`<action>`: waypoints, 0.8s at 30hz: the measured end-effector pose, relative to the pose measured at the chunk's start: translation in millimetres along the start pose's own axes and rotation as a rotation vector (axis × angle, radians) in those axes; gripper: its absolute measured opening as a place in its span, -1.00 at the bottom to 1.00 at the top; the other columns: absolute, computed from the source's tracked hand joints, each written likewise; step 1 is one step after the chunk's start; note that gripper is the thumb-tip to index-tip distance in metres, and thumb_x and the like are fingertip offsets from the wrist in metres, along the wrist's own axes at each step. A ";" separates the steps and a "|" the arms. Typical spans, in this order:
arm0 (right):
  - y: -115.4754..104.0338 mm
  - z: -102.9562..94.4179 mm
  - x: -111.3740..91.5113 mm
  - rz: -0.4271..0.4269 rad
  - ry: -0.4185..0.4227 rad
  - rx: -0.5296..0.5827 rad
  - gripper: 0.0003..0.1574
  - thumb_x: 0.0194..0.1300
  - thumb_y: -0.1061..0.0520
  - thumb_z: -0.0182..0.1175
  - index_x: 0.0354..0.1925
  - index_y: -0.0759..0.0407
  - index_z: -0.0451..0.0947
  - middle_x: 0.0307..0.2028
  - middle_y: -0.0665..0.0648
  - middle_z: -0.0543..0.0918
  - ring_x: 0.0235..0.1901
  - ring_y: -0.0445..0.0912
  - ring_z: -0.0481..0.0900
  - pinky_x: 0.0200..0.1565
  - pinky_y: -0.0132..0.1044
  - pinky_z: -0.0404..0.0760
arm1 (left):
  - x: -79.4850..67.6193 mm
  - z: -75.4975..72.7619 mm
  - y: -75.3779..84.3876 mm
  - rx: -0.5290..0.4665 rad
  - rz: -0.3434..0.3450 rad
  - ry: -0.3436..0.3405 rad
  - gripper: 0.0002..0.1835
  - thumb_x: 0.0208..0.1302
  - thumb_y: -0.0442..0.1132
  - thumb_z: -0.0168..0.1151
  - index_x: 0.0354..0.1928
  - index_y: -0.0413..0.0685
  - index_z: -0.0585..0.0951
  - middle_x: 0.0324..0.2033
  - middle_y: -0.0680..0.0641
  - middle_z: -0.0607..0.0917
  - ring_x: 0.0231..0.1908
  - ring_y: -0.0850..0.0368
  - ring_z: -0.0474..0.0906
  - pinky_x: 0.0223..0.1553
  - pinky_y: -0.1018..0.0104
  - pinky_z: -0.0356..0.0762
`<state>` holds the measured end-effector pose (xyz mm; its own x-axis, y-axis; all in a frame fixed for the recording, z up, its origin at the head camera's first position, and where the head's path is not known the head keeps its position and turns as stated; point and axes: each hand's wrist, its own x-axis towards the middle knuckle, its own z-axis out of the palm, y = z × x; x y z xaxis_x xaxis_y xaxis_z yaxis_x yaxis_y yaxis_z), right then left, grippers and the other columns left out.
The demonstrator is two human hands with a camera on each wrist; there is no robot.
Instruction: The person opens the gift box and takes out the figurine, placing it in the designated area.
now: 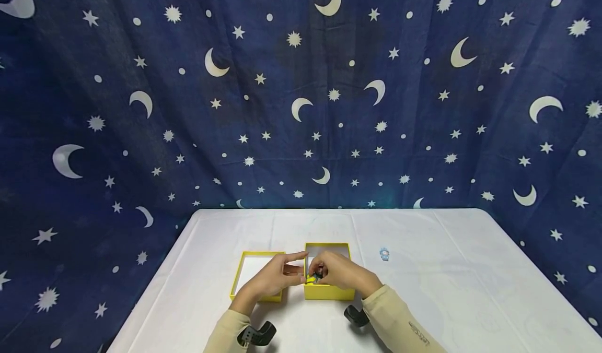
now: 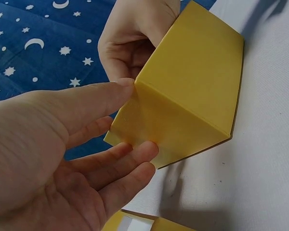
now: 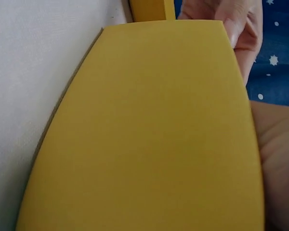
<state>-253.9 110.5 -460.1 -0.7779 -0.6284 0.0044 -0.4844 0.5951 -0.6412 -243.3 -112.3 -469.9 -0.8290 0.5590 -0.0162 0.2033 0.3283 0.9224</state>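
A yellow open-topped box [image 1: 329, 292] with a pale inside stands on the table. My left hand [image 1: 277, 275] is at its left side; in the left wrist view the thumb and the fairly straight fingers [image 2: 127, 185] touch the outside of the box near a corner. My right hand [image 1: 336, 269] reaches into the box from the right, fingers curled down. At its fingertips is a small yellow toy [image 1: 311, 279] with dark parts, partly covered by the hand. In the right wrist view the box wall [image 3: 149, 125] hides the fingers and the toy.
Left of the box lies a shallow yellow lid [image 1: 239, 274] with a white inside, partly under my left hand. A small light-blue figurine [image 1: 384, 254] stands to the right on the white-covered table [image 1: 447, 280]. Behind the table hangs a dark blue curtain [image 1: 273, 107] with moons and stars.
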 end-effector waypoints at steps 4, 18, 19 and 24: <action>-0.5 -0.2 2.1 0.020 -0.035 -0.014 -0.69 0.14 0.34 0.45 -0.13 0.09 0.75 -0.43 0.09 0.63 -0.53 -0.28 0.38 -0.43 -0.45 0.40 | 0.3 0.3 -0.7 -0.008 0.002 -0.006 -0.35 0.35 -0.31 0.32 0.45 -0.23 0.38 0.45 -0.22 0.41 0.28 -0.22 0.55 0.20 0.13 0.62; 1.0 -6.0 8.5 -0.014 -0.111 -0.051 -0.67 0.19 0.28 0.44 -0.06 0.07 0.75 -0.12 -0.03 0.77 -0.13 -0.19 0.63 -0.02 -0.33 0.64 | -0.5 -1.5 -2.4 0.004 0.008 -0.016 -0.33 0.37 -0.26 0.31 0.47 -0.21 0.36 0.47 -0.20 0.39 0.28 -0.17 0.55 0.19 0.19 0.63; 1.3 -6.3 8.3 -0.007 -0.115 -0.036 -0.67 0.19 0.28 0.44 -0.05 0.07 0.74 -0.12 -0.03 0.77 -0.16 -0.19 0.63 -0.05 -0.34 0.63 | -0.5 -1.4 -2.3 0.003 0.007 -0.016 -0.33 0.37 -0.26 0.32 0.47 -0.20 0.36 0.47 -0.20 0.39 0.29 -0.17 0.55 0.19 0.19 0.63; 0.6 -6.9 6.5 0.018 -0.106 0.015 -0.61 0.20 0.27 0.43 0.03 0.12 0.71 -0.04 0.04 0.76 -0.15 -0.14 0.64 -0.12 -0.34 0.65 | -0.9 -0.9 -1.4 -0.006 0.002 -0.010 -0.35 0.37 -0.28 0.31 0.46 -0.20 0.37 0.46 -0.20 0.39 0.29 -0.19 0.54 0.19 0.14 0.62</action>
<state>-262.0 110.2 -455.2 -0.7393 -0.6677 -0.0873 -0.4645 0.5994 -0.6519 -243.3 -114.0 -470.8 -0.8235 0.5671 -0.0176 0.2023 0.3226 0.9247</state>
